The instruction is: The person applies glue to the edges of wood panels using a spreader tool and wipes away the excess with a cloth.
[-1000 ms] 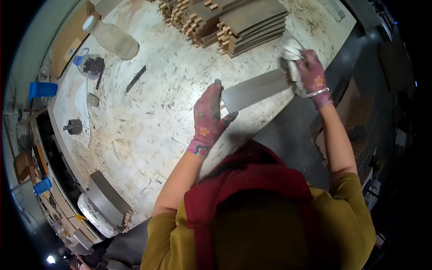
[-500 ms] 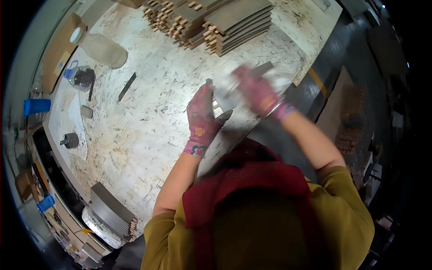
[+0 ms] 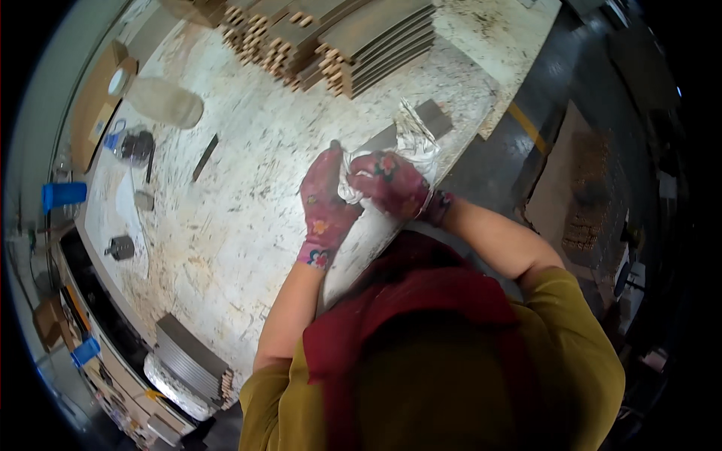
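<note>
A grey flat board [image 3: 433,117] lies slantwise near the table's front edge, partly hidden under my hands and a crumpled white cloth [image 3: 415,143]. My left hand [image 3: 325,197], in a pink flowered glove, grips the board's left end, its fingertips along that end. My right hand [image 3: 391,184], gloved alike, is closed on the cloth and presses it to the board close beside my left hand. Some cloth bunches out between the two hands, and more sticks up beyond the right one. The right fingertips are partly hidden.
Stacks of grey boards with wooden dowels [image 3: 383,45] stand at the back. On the left are a large cloudy bottle [image 3: 165,103], a smaller clear bottle [image 3: 135,145], a dark strip [image 3: 204,158] and a small block [image 3: 144,200]. Another board stack [image 3: 188,352] sits at lower left.
My right hand, blurred before, has moved left and nearer with the cloth, up against my left hand. My left hand has shifted slightly left. The view has shifted a little.
</note>
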`<act>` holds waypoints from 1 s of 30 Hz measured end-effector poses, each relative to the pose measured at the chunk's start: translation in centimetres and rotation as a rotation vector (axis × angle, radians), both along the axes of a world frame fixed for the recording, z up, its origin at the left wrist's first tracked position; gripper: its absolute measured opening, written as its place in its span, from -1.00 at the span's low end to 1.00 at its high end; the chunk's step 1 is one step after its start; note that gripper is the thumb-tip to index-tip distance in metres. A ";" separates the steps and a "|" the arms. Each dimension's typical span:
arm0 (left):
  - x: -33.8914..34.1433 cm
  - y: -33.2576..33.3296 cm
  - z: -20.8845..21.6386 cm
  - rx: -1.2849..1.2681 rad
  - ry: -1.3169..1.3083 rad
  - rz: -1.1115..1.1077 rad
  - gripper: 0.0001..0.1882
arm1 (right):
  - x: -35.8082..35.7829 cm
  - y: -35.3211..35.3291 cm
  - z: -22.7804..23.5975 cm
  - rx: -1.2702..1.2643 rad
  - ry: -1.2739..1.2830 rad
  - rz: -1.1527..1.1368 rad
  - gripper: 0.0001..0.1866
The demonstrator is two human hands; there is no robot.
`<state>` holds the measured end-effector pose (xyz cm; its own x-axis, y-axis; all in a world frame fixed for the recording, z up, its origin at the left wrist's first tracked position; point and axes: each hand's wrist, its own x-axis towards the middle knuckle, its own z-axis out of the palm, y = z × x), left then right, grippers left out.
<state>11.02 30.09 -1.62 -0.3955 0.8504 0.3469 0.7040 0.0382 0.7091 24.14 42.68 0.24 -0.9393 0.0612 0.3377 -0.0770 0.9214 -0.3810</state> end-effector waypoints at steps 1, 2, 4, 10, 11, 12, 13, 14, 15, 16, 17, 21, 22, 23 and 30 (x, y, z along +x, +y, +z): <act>-0.1 0.2 0.3 -0.026 -0.001 0.009 -0.18 | 0.5 1.9 -1.1 -0.155 0.062 -0.222 -0.82; 0.4 0.2 1.4 -0.057 -0.001 0.008 -0.20 | 2.1 4.9 -3.0 -0.315 0.127 -0.454 -0.82; 0.8 0.7 1.1 0.029 0.039 -0.022 -0.25 | 7.8 14.0 -5.9 -0.038 0.025 -0.764 -0.76; 0.1 0.0 -0.5 -0.002 0.132 -0.008 -0.08 | 3.7 7.2 1.7 0.164 -0.198 -0.564 -0.62; 0.7 0.7 0.8 -0.009 0.117 -0.035 -0.11 | 3.9 5.7 -3.9 0.527 -0.308 -0.404 -0.66; 0.3 0.1 0.5 -0.020 0.121 -0.007 -0.11 | 2.6 3.0 -0.4 -0.040 -0.031 -0.137 -0.71; 0.6 0.6 1.0 -0.011 0.176 -0.060 -0.13 | 4.6 6.2 -6.4 0.480 -0.147 -0.413 -0.73; 0.2 0.2 0.8 -0.024 0.232 -0.046 -0.14 | 4.8 8.2 -5.4 0.470 -0.232 -0.583 -0.73; 0.4 0.0 1.1 -0.070 0.229 -0.044 -0.18 | 6.0 10.4 -3.6 0.481 -0.347 -0.778 -0.74; 1.1 0.5 2.4 -0.131 0.209 -0.086 -0.19 | 11.5 16.8 -6.6 0.338 -0.417 -0.864 -0.72; 0.7 0.4 3.8 -0.280 0.076 -0.133 -0.23 | 13.6 18.6 -5.4 0.019 0.107 -0.948 -0.69; -0.8 -2.9 2.0 -0.322 -1.095 -0.388 -0.43 | 9.2 11.3 5.7 -0.561 0.249 -0.796 -0.75; -0.6 -3.3 2.2 -0.247 -1.340 -0.468 -0.42 | 7.2 7.5 6.2 -0.668 0.202 -0.708 -0.72; -0.5 -3.7 2.5 -0.180 -1.610 -0.541 -0.41 | 5.4 4.1 4.4 -0.284 -0.033 -0.592 -0.68; 0.7 -6.0 1.2 -0.327 -2.308 -0.221 -0.35 | 3.0 6.0 -2.1 -0.515 -0.098 -0.775 -0.66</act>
